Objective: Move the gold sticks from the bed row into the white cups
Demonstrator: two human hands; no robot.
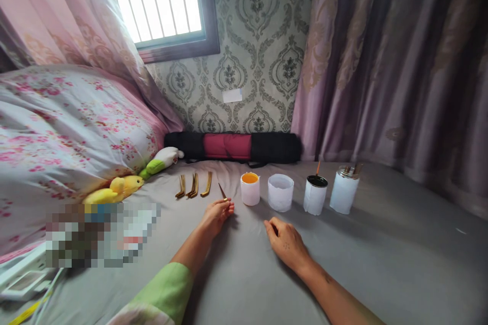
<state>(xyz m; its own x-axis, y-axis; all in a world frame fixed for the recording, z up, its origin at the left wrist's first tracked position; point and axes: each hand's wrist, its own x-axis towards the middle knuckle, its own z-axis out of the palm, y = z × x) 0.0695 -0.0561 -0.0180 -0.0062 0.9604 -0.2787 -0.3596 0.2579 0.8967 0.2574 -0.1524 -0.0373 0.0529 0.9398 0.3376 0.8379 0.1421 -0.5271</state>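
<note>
My left hand (218, 212) pinches a thin gold-coloured utensil (222, 191) whose tip points up and away, just left of a white cup with an orange inside (250, 188). My right hand (285, 241) rests palm down on the grey sheet (381, 264) with its fingers curled loosely and nothing in them, just in front of a translucent white cup (280, 192). Further right stand a white cup with a dark rim (315, 194) holding a stick, and a white jar (344, 190) with several utensils in it. Gold utensils (193, 185) lie in a row to the left.
A floral duvet (64, 132) is heaped at the left with a yellow plush toy (114, 190) and a green and white one (162, 160) beside it. A black and red rolled bag (232, 146) lies along the wall. Curtains (400, 61) hang at the right.
</note>
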